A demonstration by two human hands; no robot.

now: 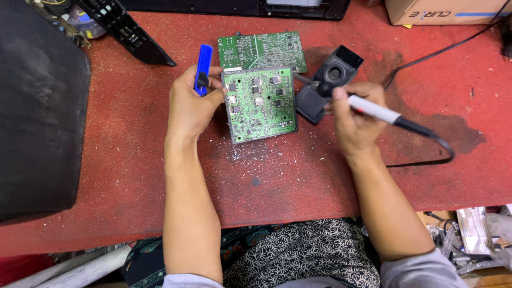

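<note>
Looking down from the head camera, we see both our bare hands working over a red worktop (298, 176). Our left hand (193, 104) is closed around a blue desoldering pump (202, 69), which stands nearly upright in the grip, while the thumb and fingertips steady the left edge of a green circuit board (260, 103). This board lies at the centre of the view, slightly tilted, its component side facing up. A second green circuit board (262, 50) lies just beyond it at 12 o'clock; the near board overlaps its lower edge. Our right hand (354, 114), at 3 o'clock from the near board, is closed in a pen-like grip on a soldering iron (373, 110) with a white barrel. The iron's metal tip points toward the board's upper right corner; we cannot tell whether it touches. Its black cable (437, 144) trails away toward 4 o'clock. A black iron stand (328, 80) sits just beside the board at 2 o'clock. A cardboard box (442, 12) rests at the far right corner, and a large black casing (40, 106) fills 9 o'clock.
</note>
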